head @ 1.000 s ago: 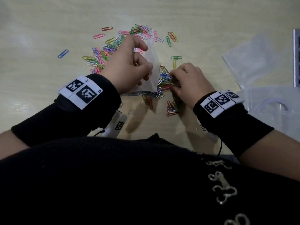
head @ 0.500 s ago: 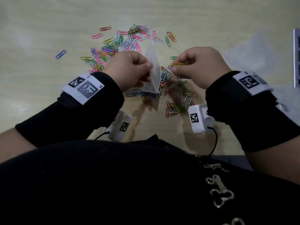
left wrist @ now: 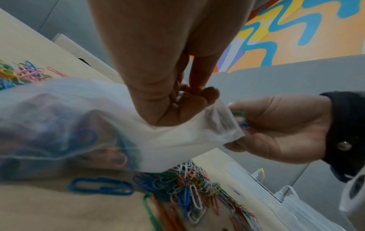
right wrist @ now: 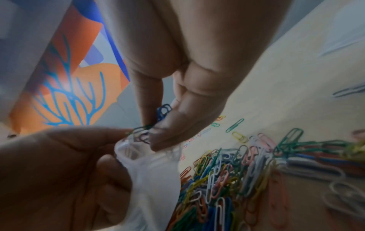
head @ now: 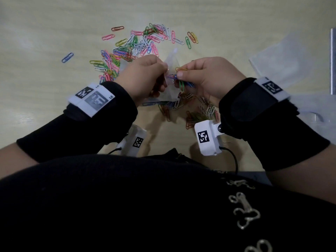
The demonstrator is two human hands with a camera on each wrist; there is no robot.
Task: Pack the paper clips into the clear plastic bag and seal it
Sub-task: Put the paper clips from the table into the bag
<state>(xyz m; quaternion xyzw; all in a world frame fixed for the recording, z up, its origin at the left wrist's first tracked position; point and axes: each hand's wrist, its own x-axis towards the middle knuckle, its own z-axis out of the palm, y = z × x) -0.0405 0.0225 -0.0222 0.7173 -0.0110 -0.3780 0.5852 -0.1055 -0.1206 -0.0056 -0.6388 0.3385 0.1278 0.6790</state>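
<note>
My left hand (head: 145, 75) pinches the clear plastic bag (head: 171, 64) near its mouth and holds it up above the table. The bag (left wrist: 79, 125) holds several coloured clips in its lower part. My right hand (head: 205, 75) pinches a small bunch of paper clips (head: 180, 80) right at the bag's mouth (right wrist: 128, 150); some clips (right wrist: 142, 132) hang over the opening. Loose coloured paper clips (head: 138, 46) lie scattered on the pale wooden table (head: 45, 33) beyond my hands, and another heap (head: 196, 111) lies under my right hand.
More clear plastic bags (head: 283, 60) lie at the right side of the table, beside a clear plastic box (head: 316, 113). A single blue clip (head: 67, 57) lies apart at the left. A grey partition wall (left wrist: 296, 81) stands behind the table.
My right hand picked a bunch of clips off the table, rose and moved left to the bag's mouth. My left hand tilted the bag's opening toward it.
</note>
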